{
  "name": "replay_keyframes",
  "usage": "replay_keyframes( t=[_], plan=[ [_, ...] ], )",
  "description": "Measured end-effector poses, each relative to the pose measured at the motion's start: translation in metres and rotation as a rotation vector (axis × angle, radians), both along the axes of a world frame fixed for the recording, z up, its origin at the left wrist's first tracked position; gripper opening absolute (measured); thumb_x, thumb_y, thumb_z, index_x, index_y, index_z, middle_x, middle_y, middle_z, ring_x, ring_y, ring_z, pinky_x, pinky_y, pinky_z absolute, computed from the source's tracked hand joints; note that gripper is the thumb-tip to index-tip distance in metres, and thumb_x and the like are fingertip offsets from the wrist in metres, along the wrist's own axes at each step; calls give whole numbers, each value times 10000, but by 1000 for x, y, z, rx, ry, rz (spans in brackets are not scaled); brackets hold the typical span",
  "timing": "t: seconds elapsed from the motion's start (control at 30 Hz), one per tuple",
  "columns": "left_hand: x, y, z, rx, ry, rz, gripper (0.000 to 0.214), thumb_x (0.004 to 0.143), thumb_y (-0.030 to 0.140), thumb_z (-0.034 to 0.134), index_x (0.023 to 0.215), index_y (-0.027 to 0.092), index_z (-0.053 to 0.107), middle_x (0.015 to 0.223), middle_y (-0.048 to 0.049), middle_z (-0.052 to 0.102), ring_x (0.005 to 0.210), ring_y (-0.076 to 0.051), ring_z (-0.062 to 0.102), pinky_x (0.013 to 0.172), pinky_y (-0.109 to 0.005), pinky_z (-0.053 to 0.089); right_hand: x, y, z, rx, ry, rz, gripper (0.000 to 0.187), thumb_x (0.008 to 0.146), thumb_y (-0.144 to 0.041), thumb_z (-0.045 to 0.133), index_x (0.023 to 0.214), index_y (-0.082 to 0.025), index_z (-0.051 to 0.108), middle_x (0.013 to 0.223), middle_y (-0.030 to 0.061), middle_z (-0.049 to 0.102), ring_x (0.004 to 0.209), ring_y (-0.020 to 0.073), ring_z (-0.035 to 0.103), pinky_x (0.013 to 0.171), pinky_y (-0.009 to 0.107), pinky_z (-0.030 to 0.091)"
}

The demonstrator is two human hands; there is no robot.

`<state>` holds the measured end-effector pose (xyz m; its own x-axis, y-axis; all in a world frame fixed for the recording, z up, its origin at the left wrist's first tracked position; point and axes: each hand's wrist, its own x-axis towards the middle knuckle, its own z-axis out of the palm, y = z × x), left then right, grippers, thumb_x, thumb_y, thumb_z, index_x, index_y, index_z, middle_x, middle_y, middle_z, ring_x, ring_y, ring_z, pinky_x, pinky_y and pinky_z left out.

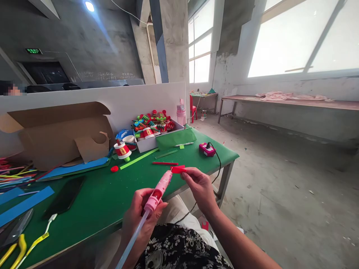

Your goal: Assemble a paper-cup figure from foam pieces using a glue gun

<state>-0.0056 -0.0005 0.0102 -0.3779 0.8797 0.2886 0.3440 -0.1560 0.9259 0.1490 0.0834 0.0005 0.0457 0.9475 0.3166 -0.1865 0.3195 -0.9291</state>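
Note:
My left hand (141,213) is wrapped round a pink hot glue gun (159,188), with a long clear glue stick (131,239) coming out of its back end. The gun's nozzle points away from me and meets the near end of a small red paper strip (178,169). Between thumb and fingertips, my right hand (200,186) pinches the other end of that strip. Just beyond, a thin red strip (165,163) lies flat on the green tabletop (146,175).
A box (148,144) of paper cups with coloured springs stands at the back, beside a brown cardboard box (64,138). A magenta power socket (206,149) with a black cable is at the right. A phone (64,196) and yellow-handled pliers (21,246) lie left.

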Motion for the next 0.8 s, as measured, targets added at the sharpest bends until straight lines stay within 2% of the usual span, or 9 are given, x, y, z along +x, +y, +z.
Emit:
replay_keyframes(
  t=[0.2,0.37,0.6,0.8],
  plan=[
    [0,0,3,-19,-21,0,409,690,535,730,933,247,570,680,48,686,513,-134,594,477,-221,471,0,-1,3,-58,56,27,151,722,-340,732,781,-205,767,785,43,717,719,171,616,707,302,512],
    [3,-5,9,9,-31,55,415,704,541,720,939,242,554,657,54,680,422,-121,546,423,-228,456,0,1,2,-176,154,68,209,652,-387,788,732,-196,761,680,31,716,669,170,625,702,312,519],
    [4,-7,2,27,17,-10,445,686,567,742,933,245,560,716,25,700,615,-173,653,567,-257,527,-3,2,2,-227,151,95,243,626,-406,813,732,-190,774,665,42,732,637,178,637,680,318,528],
    [6,-5,-2,-33,57,-59,433,678,582,734,909,243,594,747,15,705,635,-179,646,588,-263,514,-6,0,1,-221,112,138,236,645,-405,795,734,-187,776,699,52,751,659,192,660,693,329,540]
  ],
)
